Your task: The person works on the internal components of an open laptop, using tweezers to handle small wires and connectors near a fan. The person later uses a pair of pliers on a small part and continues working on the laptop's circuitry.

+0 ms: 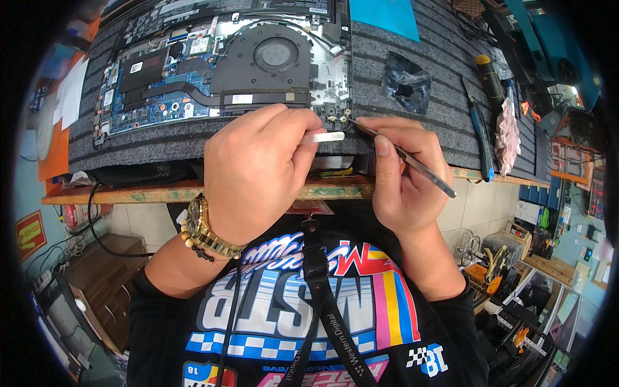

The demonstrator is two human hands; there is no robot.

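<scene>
An opened laptop [329, 77] lies on a grey striped mat, its blue circuit board [187, 106], black cooling fan [264, 61] and heat pipe [174, 89] exposed. My right hand [412, 168] grips metal tweezers [429, 172], their tips at the laptop's near right corner beside small yellowish parts [338, 119] and a thin wire. Just left of that corner, my left hand [258, 161] is closed on a slim silver tool [325, 137]; its flat end sticks out toward the right. The fingers hide its other end, so its exact kind cannot be told.
Right of the laptop lie a dark plastic pouch [406, 84] and a blue sheet [385, 18]. Farther right are a blue-handled tool [480, 138], a yellow-and-black screwdriver [489, 80] and crumpled pink material [508, 138]. The wooden table edge [335, 189] runs below my hands.
</scene>
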